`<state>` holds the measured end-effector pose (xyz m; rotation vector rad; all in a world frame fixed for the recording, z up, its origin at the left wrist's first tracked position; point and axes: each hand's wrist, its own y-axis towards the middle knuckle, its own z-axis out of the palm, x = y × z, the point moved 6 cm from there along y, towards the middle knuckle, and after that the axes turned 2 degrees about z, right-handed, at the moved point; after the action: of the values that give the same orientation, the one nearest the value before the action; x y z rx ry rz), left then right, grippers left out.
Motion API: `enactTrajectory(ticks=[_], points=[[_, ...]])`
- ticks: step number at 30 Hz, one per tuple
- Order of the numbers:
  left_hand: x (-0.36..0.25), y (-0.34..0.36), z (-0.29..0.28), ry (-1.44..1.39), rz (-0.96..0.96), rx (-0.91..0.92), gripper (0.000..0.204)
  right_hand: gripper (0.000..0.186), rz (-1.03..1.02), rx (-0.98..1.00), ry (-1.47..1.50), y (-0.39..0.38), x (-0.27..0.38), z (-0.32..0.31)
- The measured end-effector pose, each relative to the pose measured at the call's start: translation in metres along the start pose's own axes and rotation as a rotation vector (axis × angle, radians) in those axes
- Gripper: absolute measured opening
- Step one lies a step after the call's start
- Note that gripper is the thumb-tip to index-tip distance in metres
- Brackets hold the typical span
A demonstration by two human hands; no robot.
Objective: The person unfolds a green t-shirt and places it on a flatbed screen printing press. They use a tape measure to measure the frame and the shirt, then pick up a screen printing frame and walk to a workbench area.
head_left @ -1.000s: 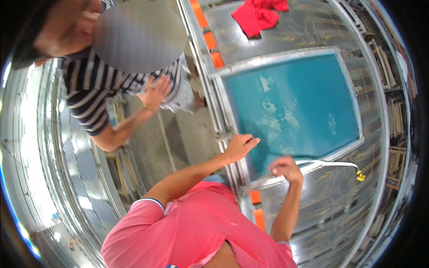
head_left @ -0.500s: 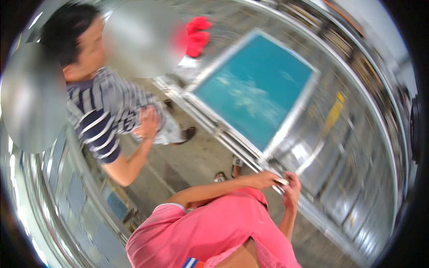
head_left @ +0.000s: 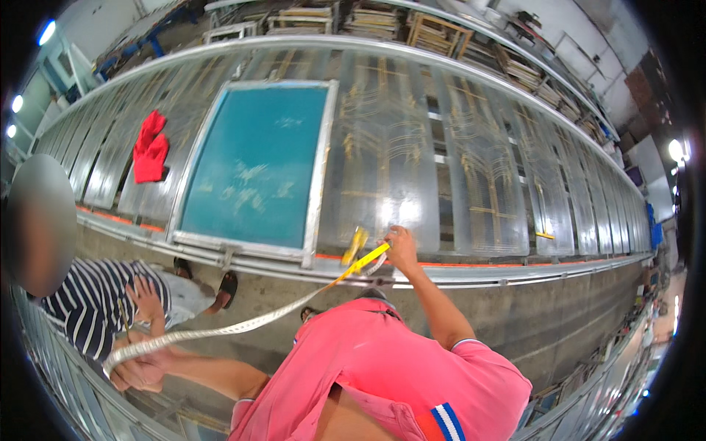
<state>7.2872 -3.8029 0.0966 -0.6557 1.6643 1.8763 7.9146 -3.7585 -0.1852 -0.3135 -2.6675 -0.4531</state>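
Note:
A soft measuring tape (head_left: 246,321), white with a yellow stretch, runs in a sagging curve between my two hands. My left hand (head_left: 140,366) is out at the lower left, closed on the tape's white end. Over the near edge of the long table, my right hand (head_left: 401,248) pinches the tape's yellow stretch; a further yellow length hangs blurred beside it. To the left of my right hand lies a framed teal mesh screen (head_left: 254,165) with pale smudges, flat on the table. A co-worker's hand (head_left: 147,298) is just above my left hand.
A co-worker in a striped shirt (head_left: 92,298) stands close at the left. Red cloth (head_left: 151,149) lies beyond the screen's left side. The long table (head_left: 382,162) bears clear sheets, and a yellow-handled tool (head_left: 544,235) rests farther right. Stacked wooden frames (head_left: 441,37) line the back.
My hands have moved from close together to far apart, the left one out toward the co-worker, with the tape drawn out between them. The view has turned, showing more of the table.

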Motion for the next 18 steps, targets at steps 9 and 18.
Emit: enactTrajectory(ticks=[9, 18], points=[[-0.255, -0.450, 0.121, -0.669, -0.570, 1.906, 0.035, 0.038, 0.787, 0.371, 1.583, 0.096, -0.076, -0.128], [-0.523, -0.633, 0.061, -1.493, -0.351, 2.165, 0.082, 0.032, 0.009, -0.779, 0.489, 0.086, -0.180, -0.303]])
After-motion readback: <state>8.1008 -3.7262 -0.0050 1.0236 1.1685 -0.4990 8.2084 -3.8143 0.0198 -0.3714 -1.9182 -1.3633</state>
